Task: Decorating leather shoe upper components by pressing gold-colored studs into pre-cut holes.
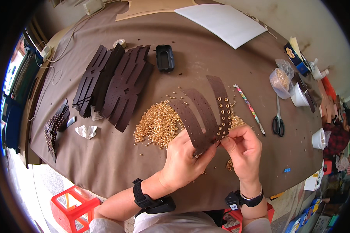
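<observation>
One dark-brown slotted leathery piece [203,140]: L hand [184,161] curled round base, R hand [243,149] pinching its gold-studded strip [223,110]. Strip runs up/away, nearer R.

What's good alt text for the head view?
A person's left hand holds a slitted dark-brown piece near its lower end, with the right hand touching its gold-studded strip. Beyond lies a heap of small gold-coloured bits on a brown-covered table, with more slitted brown panels to the left and a patterned pencil and scissors to the right.
</observation>
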Demonstrator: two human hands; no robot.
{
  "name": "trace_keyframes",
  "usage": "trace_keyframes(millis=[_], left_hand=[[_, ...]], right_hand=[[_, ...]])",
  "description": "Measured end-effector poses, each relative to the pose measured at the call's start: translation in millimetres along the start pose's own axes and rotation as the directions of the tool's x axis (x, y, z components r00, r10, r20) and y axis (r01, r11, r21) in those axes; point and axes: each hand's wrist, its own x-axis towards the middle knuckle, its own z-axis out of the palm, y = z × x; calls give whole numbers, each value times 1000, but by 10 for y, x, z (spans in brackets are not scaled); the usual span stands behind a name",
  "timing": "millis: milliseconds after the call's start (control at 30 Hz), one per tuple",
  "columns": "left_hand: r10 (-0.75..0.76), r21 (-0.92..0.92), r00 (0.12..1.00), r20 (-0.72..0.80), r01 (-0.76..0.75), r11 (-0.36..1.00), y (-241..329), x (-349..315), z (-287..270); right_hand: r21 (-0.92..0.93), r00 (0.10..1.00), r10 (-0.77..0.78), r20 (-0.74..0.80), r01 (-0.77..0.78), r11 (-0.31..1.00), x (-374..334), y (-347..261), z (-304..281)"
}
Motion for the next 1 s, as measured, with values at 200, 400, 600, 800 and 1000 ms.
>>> trace_keyframes(millis=[200, 400, 600, 800, 1000], left_hand=[[-154, -165, 988, 26, 157, 974, -14, 0, 17], [-300, -264, 954, 12, 292, 919, -15, -2, 77], [-301, -211, 952, 51, 305, 929, 53, 39, 8], [-352, -294, 923, 155, 383, 876, 26, 63, -52], [-511, -579, 850, 129, 483, 657, 16, 132, -74]], right_hand=[[-153, 998, -57, 21, 59, 986, 24, -55, -8], [-237, 994, -105, 17, 106, 966, 45, -5, -3], [-4, 995, 61, 77, -61, 998, 68, -16, -9], [-265, 996, -46, 83, 67, 962, 80, -88, -60], [-835, 989, 89, 121, 53, 548, 155, -32, -326]])
